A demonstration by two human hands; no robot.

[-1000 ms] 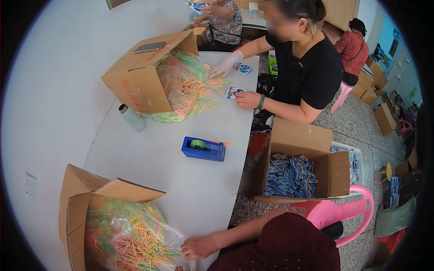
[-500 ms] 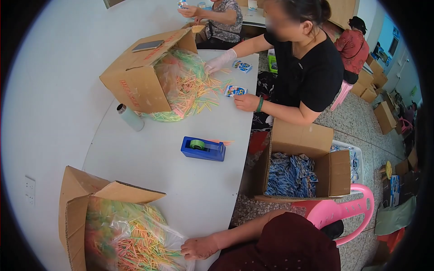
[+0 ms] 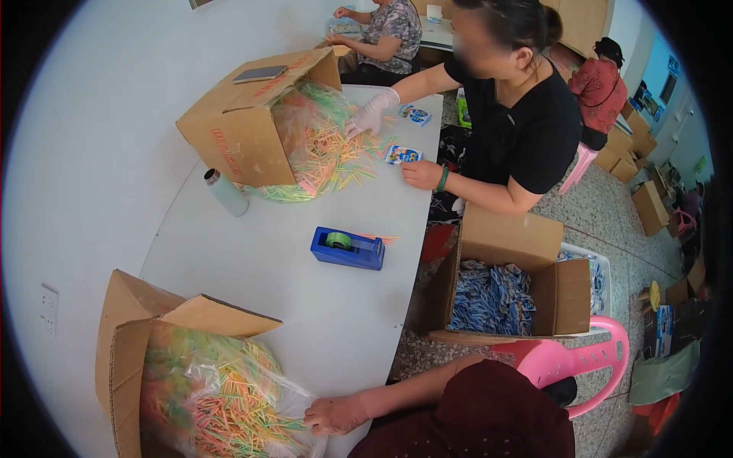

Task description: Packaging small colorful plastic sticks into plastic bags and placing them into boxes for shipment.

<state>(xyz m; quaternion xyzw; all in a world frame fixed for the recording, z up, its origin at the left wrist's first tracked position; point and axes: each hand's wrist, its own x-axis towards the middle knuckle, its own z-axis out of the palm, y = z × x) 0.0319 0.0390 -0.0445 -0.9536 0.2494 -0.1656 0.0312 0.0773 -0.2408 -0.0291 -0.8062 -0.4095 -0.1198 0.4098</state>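
My right hand (image 3: 336,416) rests at the table's near edge, its fingers closed on the rim of a clear plastic bag (image 3: 294,395). The bag lines an open cardboard box (image 3: 126,366) at the lower left. Inside is a heap of thin sticks (image 3: 233,404) in pink, orange, yellow and green, too small to tell if they are straws. A dark red sleeve (image 3: 473,416) covers my upper arm. My left hand is out of view.
A blue tape dispenser (image 3: 347,250) and a pale flask (image 3: 227,194) stand on the white table (image 3: 259,252). Across it, a co-worker's gloved hand (image 3: 370,114) reaches among sticks; the other holds a small packet (image 3: 403,155). A box of blue packets (image 3: 492,298) and pink chair (image 3: 569,359) are at right.
The view has shifted slightly. My right hand keeps its place at the bag. At the far table, another person's raised hand with a packet has come down.
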